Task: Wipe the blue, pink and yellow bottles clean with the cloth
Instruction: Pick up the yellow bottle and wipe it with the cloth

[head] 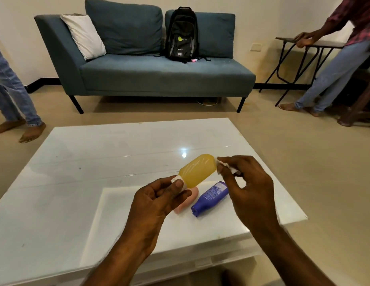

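Dim, table (97,162) glare (edges warped)

The yellow bottle (197,170) tilts above the surface (76,182), cap near-left, with the white cloth (220,163) touching its far-right end. Beneath lie the pink bottle (181,209) and, just right, the blue bottle (210,198).

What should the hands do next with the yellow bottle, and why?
Probably slide the small white cloth along the see-through yellow plastic bottle toward its white cap. The right hand pinches the cloth against the bottle's far end only, and the left hand holds the cap end, so the sides look unwiped.
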